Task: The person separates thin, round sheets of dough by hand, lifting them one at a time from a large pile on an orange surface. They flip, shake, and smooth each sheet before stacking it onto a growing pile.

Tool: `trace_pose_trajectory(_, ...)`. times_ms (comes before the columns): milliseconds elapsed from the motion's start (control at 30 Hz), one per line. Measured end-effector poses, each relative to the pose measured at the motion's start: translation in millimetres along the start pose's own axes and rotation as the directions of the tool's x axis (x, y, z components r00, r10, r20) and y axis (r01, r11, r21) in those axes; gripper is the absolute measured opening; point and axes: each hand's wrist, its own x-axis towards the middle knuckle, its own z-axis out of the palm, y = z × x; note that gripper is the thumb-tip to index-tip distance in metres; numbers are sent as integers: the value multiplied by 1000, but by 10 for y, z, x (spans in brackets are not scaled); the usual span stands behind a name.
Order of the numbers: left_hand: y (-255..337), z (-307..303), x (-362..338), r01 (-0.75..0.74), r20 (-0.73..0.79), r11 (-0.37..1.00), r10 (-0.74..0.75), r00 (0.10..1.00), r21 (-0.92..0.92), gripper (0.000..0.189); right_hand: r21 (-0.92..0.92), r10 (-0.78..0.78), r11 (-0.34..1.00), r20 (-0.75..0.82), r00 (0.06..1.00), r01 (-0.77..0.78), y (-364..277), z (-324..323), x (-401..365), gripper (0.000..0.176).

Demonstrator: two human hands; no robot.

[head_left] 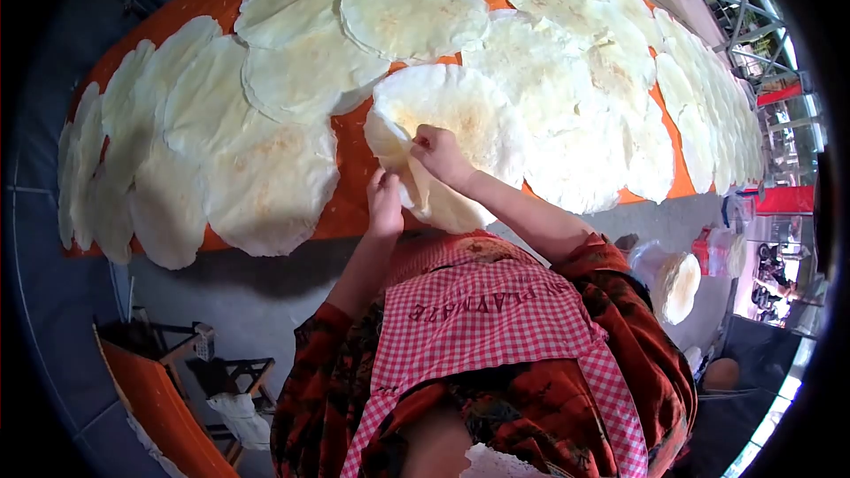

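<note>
A large, thin round flatbread (469, 111) lies at the front edge of the orange-covered table (352, 137), close to my body. Its left side is lifted and folded over between my hands. My left hand (385, 202) is closed on the lower left edge of this flatbread. Slightly higher and to the right, my right hand (440, 158) pinches the raised fold, its fingers curled together. The bread's front part droops over the table edge by my checked apron (482, 301).
Overlapping flatbreads (270, 181) spread across the table on both sides and toward the back. At the right on the floor stand clear bags of stacked rounds (677, 288). A small wooden stool (252, 381) and an orange panel (159, 398) are at lower left.
</note>
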Motion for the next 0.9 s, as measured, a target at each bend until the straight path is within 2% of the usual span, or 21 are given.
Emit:
trace_pose_trajectory(67, -71, -73, 104, -17, -91, 997, 10, 996, -80, 27, -18, -45, 999, -170, 985, 42, 294, -160, 96, 11)
trace_pose_trajectory(100, -126, -208, 168, -6, -124, 993, -8, 992, -114, 25, 86, 54, 996, -241, 969, -34, 364, -511, 160, 11)
trace_pose_trajectory(133, -139, -319, 204, 4, -157, 989, -28, 987, -149, 24, 392, 226, 911, -208, 952, -130, 533, -911, 244, 18)
trace_pose_trajectory(167, -90, -373, 183, 1, -140, 976, -33, 990, -217, 21, 417, 361, 880, -276, 891, -227, 457, -1371, 270, 14)
trace_pose_trajectory(200, -69, -427, 178, 4, -194, 986, -38, 980, -169, 22, 410, 436, 868, -354, 828, -281, 398, -1778, 263, 17)
trace_pose_trajectory(233, -58, -476, 177, 11, -247, 992, -41, 968, -122, 22, 314, 408, 904, -437, 802, -290, 500, -2172, 270, 19)
trace_pose_trajectory(267, -55, -532, 180, 21, -300, 997, -43, 953, -75, 22, 312, 277, 938, -413, 867, -151, 885, -2644, 310, 21)
trace_pose_trajectory(300, -141, -638, 233, -82, -217, 994, 66, 974, -66, 22, 348, 251, 930, -366, 896, -119, 813, -2924, 293, 22)
trace_pose_trajectory(367, -47, -528, 154, -72, -228, 993, 50, 972, -90, 22, 386, 222, 917, -282, 933, -102, 218, -3244, 259, 23)
trace_pose_trajectory(433, 108, -377, 88, -70, -223, 996, 54, 973, -62, 22, 390, 216, 916, -270, 938, -98, -273, -3146, 197, 24)
trace_pose_trajectory(533, 333, -73, -43, -105, -206, 994, 107, 973, 21, 22, 255, 152, 961, -168, 974, -106, -614, -2541, 152, 26)
trace_pose_trajectory(567, 420, 95, -114, -139, -197, 990, 143, 970, 31, 21, -13, -43, 999, -143, 989, 41, -615, -2241, 133, 30)
trace_pose_trajectory(600, 467, 221, -166, -176, -191, 984, 180, 965, 41, 21, -130, -44, 991, -44, 998, 38, -757, -1858, 40, 32)
trace_pose_trajectory(633, 471, 286, -212, -205, -114, 978, 209, 971, 50, 22, -123, -67, 990, 63, 996, 74, -778, -1494, 19, 31)
trace_pose_trajectory(667, 452, 333, -226, -225, -42, 973, 228, 973, 55, 21, -265, 39, 964, 36, 999, -28, -1012, -1075, -109, 25)
trace_pose_trajectory(700, 470, 403, -271, -225, -36, 972, 228, 973, 74, 22, -365, -128, 915, 146, 981, 174, -882, -731, -186, 22)
trace_pose_trajectory(733, 473, 481, -332, -222, -29, 971, 225, 974, 93, 23, -460, 73, 887, 244, 967, 49, -1216, -529, -282, 22)
trace_pose_trajectory(767, 398, 544, -391, -290, -45, 957, 289, 956, -19, 23, -466, -290, 797, 263, 920, 384, -881, -253, -303, 26)
trace_pose_trajectory(800, 496, 646, -442, -228, -92, 926, 210, 973, -300, 21, -496, -284, 788, 233, 930, 365, -911, -147, -328, 24)
trace_pose_trajectory(867, 325, 409, -405, -255, -44, 964, 252, 967, -80, 15, -544, -219, 758, 307, 926, 360, -936, -158, -324, 24)
trace_pose_trajectory(900, 351, 399, -424, -268, -60, 962, 265, 962, -49, 13, -562, -196, 746, 329, 924, 358, -997, -216, -322, 25)
